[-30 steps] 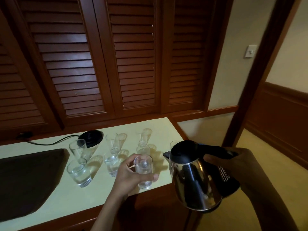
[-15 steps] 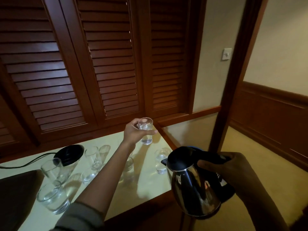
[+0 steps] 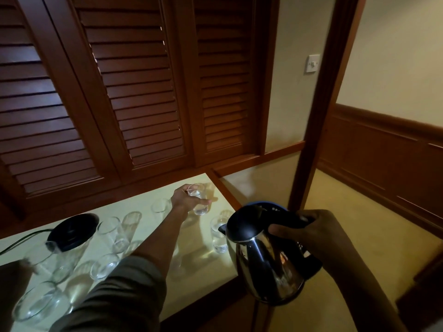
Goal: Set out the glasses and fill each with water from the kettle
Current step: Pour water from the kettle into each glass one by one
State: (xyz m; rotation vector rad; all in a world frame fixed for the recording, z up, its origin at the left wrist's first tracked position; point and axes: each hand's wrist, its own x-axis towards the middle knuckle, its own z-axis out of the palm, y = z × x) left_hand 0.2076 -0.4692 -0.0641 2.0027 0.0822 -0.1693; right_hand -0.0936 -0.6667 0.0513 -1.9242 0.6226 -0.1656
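Reaching toward the far corner of the pale yellow countertop [image 3: 206, 264], the left hand [image 3: 185, 200] grips a small clear glass [image 3: 198, 200], likely to set it apart from the other clear glasses [image 3: 219, 233], while the right hand [image 3: 311, 238] clasps the upright black-lidded steel kettle [image 3: 266, 257] by its handle, level so nothing spills.

Countertop [image 3: 206, 259]: pale cream, wood trim [image 3: 226, 190] along R side + front.
Far L: black kettle base [image 3: 73, 232], cord [image 3: 21, 240] running off L.
L edge: dark mat [image 3: 12, 283], partly out of frame.
Glasses standing, L to R: front-L glass [image 3: 38, 305]; big glass [image 3: 51, 259], overlaps base in view; mid glass [image 3: 104, 265]; rear glass [image 3: 112, 232]; far glass [image 3: 161, 207]; R glass [image 3: 219, 236], some water.
Corner glass [image 3: 199, 200] at far R, gripped by left hand [image 3: 185, 197]; contact w/ top unclear.
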